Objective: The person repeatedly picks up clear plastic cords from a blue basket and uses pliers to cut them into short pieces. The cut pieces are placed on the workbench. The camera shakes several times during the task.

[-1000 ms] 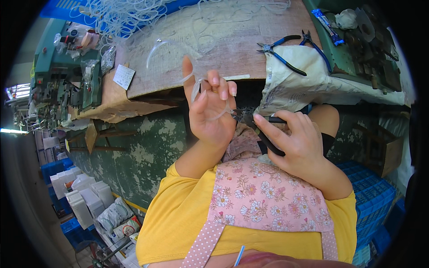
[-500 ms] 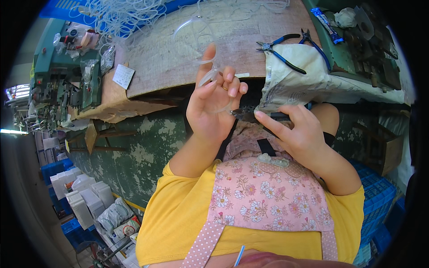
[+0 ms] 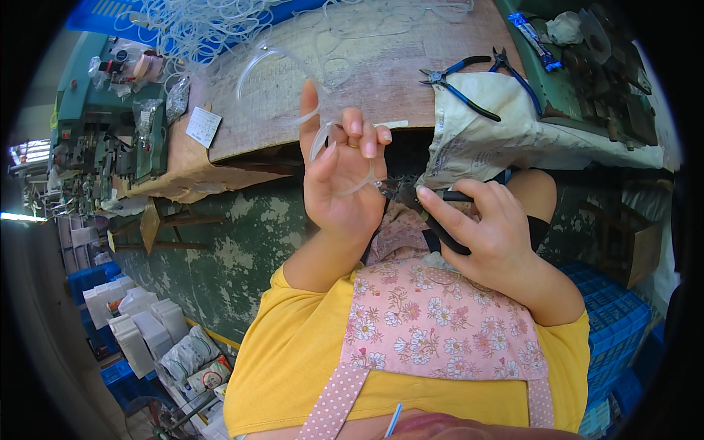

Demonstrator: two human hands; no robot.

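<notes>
My left hand (image 3: pixel 343 172) is raised, index finger up, with a clear plastic looped piece (image 3: pixel 257 67) between its fingers. One wide loop rises past the index finger, and smaller loops lie by the thumb and palm. In my right hand (image 3: pixel 493 227) is a pair of black-handled pliers (image 3: pixel 445 236), its handles spread apart in my grip. The metal jaws point left and meet the lower end of the clear piece close to my left palm. Exactly what the jaw tips bite is too small to make out.
Two blue-handled pliers (image 3: pixel 469 106) lie on a white cloth (image 3: pixel 477 139) at the right of the wooden table (image 3: pixel 381 73). A blue crate (image 3: pixel 110 16) at the far left overflows with clear loops (image 3: pixel 194 29). Green machines (image 3: pixel 150 136) flank the table.
My left hand has tilted left and the clear loop has swung left and down. The right hand has shifted slightly and the pliers' handles have spread wider.
</notes>
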